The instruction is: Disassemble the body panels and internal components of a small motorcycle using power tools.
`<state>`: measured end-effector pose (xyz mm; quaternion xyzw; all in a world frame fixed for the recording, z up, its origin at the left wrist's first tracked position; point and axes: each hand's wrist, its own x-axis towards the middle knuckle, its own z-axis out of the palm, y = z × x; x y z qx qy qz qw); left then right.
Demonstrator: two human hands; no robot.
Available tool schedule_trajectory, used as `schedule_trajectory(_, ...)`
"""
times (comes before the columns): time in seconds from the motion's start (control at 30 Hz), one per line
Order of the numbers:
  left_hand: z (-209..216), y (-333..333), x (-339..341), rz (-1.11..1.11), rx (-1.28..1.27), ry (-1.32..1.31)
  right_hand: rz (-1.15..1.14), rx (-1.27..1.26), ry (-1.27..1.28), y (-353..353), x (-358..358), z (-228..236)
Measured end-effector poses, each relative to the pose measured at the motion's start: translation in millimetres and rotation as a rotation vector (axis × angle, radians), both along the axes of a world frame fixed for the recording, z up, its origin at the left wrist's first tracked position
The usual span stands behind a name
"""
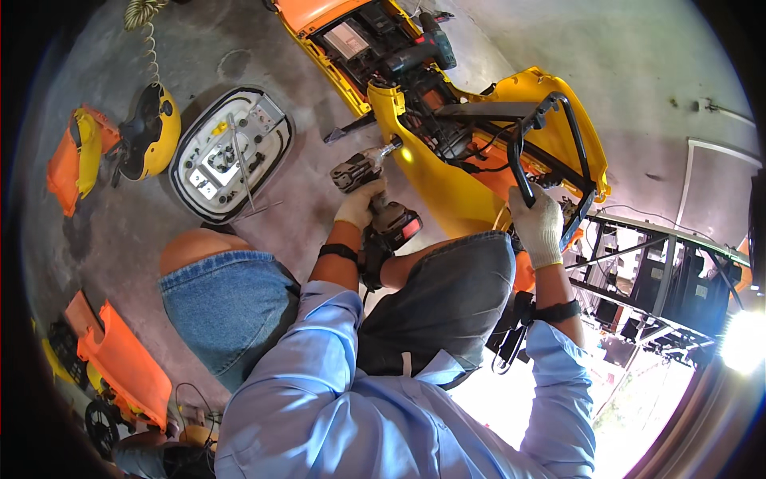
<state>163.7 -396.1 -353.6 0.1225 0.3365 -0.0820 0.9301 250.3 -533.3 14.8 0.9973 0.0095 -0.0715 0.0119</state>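
Note:
My left hand [359, 206], in a pale work glove, is wrapped round the handle of a cordless drill [389, 217]. The drill's nose meets the edge of a yellow body panel [431, 188] of a scooter-like vehicle, and its lamp throws a bright spot there. On the other side my right hand [539, 227], also gloved, closes on a black tubular frame [519, 160] at the vehicle's end. The tip under the glove is hidden. A second cordless drill [419, 54] rests across the vehicle's open middle, among black parts and cables.
To the left on the concrete floor lies a white tray [185, 164] with a black rim, holding screws and small tools. Near it are a yellow-and-black shell [163, 132] and orange panels [64, 172]. A coiled hose [150, 40] hangs above. At right stands a black metal rack [662, 275].

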Motion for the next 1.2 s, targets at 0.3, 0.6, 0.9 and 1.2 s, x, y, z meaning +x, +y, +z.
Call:
schedule_trajectory(0.3, -8.6, -0.2, 4.8, -0.021, -0.043, -0.004, -0.004, -0.016, -0.006, -0.9, 1.3, -1.3)
schedule_trajectory(0.6, 4.2, -3.9, 6.1, 0.017, -0.088, 0.001, 0.009, -0.037, -0.003, -0.9, 0.4, -2.1)
schedule_trajectory(0.9, 9.1, -7.3, 8.8, 0.037, -0.139, -0.008, -0.043, -0.051, 0.038, 4.1, 4.3, 4.0)
schedule_trajectory(1.2, 28.6, -5.5, 2.4, -0.040, -0.045, -0.055, 1.048, 0.095, -0.236, 79.0, -32.4, 6.4)
